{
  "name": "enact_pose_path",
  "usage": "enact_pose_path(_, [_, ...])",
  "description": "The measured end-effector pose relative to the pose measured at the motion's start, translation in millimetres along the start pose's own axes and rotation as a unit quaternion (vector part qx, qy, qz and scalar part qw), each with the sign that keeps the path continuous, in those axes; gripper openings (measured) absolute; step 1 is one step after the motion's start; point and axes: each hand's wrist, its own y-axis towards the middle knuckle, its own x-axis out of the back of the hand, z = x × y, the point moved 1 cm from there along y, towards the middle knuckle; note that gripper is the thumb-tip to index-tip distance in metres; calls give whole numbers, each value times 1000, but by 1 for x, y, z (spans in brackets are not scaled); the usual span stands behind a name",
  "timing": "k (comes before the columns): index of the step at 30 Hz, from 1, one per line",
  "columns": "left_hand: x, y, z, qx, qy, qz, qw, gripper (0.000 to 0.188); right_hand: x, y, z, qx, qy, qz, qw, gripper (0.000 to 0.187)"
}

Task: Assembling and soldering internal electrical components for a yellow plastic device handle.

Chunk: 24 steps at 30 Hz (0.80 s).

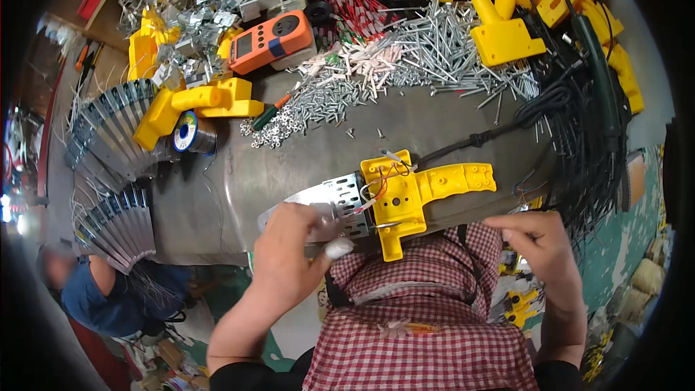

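In front of me, at the table's near edge, lies an open yellow plastic handle shell [402, 199], its inner side up. Red and white wires [381, 187] and a black cord [470, 139] run into it. A slotted, pointed silver metal plate [340, 194] joins its left end. My left hand [286, 250] is closed over that plate's near side, its thumb tip wrapped in white; the fingertips are partly hidden. A thin metal pin [387, 225] lies across the shell's near part. My right hand [539, 239] is right of the shell, index finger stretched out and thumb apart, nothing visible in it.
Screws [434, 36] and nuts [271, 130] are heaped behind, near an orange meter [271, 41], a screwdriver [270, 112] and a solder spool [194, 134]. Yellow shells [503, 36] and black cords [586, 166] crowd the right. Metal plates [116, 130] fan out left; another person [123, 293] sits beyond.
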Motion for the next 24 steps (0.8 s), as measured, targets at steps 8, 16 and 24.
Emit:
enact_pose_path(8, [-40,10,13,-33,-130,-78,988,122,-10,16,6,48,-61,-74,994,25])
enact_pose_path(16, [-42,13,10,23,-203,-69,977,110,-31,39,16,104,-46,-39,993,26])
enact_pose_path(24, [-49,9,13,50,-275,-75,957,110,-59,58,9,91,-15,8,996,20])
